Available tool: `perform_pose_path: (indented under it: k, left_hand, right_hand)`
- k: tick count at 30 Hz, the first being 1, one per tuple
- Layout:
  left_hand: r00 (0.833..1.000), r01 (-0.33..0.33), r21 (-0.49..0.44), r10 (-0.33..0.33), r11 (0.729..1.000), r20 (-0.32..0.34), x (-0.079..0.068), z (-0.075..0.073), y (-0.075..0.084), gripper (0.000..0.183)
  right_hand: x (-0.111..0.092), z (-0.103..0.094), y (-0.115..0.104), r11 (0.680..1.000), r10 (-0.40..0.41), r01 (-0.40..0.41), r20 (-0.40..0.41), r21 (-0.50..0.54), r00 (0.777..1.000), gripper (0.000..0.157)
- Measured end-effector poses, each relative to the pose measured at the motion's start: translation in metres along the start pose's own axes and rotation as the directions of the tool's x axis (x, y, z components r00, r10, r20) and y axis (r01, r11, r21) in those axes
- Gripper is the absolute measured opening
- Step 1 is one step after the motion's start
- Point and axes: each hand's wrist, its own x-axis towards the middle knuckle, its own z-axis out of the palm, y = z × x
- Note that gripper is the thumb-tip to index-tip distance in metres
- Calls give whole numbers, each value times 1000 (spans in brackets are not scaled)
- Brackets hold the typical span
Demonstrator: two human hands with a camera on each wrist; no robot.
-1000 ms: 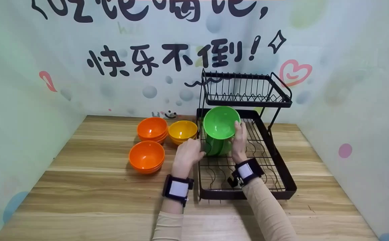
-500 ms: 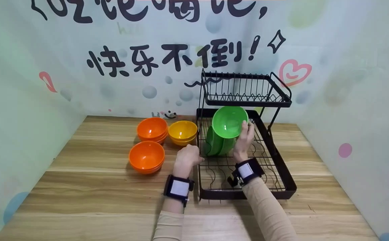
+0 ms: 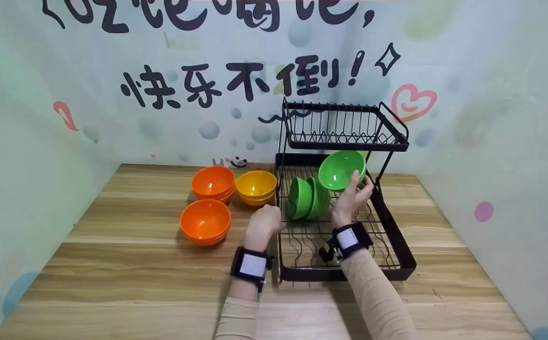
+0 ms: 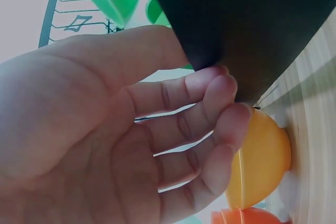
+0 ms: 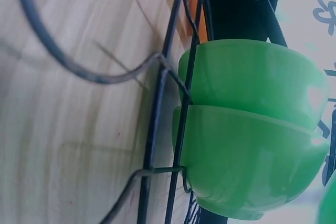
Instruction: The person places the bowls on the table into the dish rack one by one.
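Two green bowls [image 3: 300, 198] stand on edge, side by side, in the left of the dish rack's [image 3: 349, 275] lower tier. My right hand [image 3: 353, 200] grips another green bowl [image 3: 341, 170] by its right side, thumb at the rim, above the tray and right of the standing pair. That bowl is tilted with its inside facing me. My left hand [image 3: 264, 224] holds the rack's left edge; in the left wrist view its curled fingertips lie against the black side panel [image 4: 247, 30]. The right wrist view shows the standing bowls [image 5: 247, 150] against the rack's wires.
Left of the rack stand a yellow bowl stack [image 3: 256, 186] and two orange bowl stacks, one farther back [image 3: 213, 182] and one nearer [image 3: 206, 221]. The upper wire shelf [image 3: 344, 141] hangs over the back of the tray. A printed wall sheet [image 3: 198, 127] closes the far side.
My right hand has carried the green bowl rightward, away from the two standing ones, and turned it more on its side. My left hand has slid slightly nearer along the rack's edge.
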Motion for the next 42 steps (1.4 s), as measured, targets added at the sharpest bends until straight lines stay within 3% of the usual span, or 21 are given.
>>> perform_pose_path:
  k: [7, 12, 19, 25, 42]
  left_hand:
    - [1000, -11, 3, 11, 1000, -11, 1, 0, 0, 19]
    - [1000, -11, 1, 11, 1000, -8, 1, 0, 0, 19]
    - [1000, 3, 4, -3, 1000, 9, 2, -1, 0, 20]
    - [1000, 9, -5, -9, 1000, 25, 1, -2, 0, 21]
    - [1000, 2, 2, -2, 1000, 22, 2, -1, -1, 18]
  right_hand:
    - [4, -1, -1, 999, 26, -28, -78, -35, 997, 54]
    - [6, -2, 0, 994, 38, -47, -91, -102, 995, 60]
    - [8, -5, 1, 980, 57, -71, -82, -185, 995, 67]
    - [8, -7, 2, 979, 79, -89, -62, -184, 995, 70]
    - [4, -9, 4, 938, 60, -48, 24, -344, 998, 70]
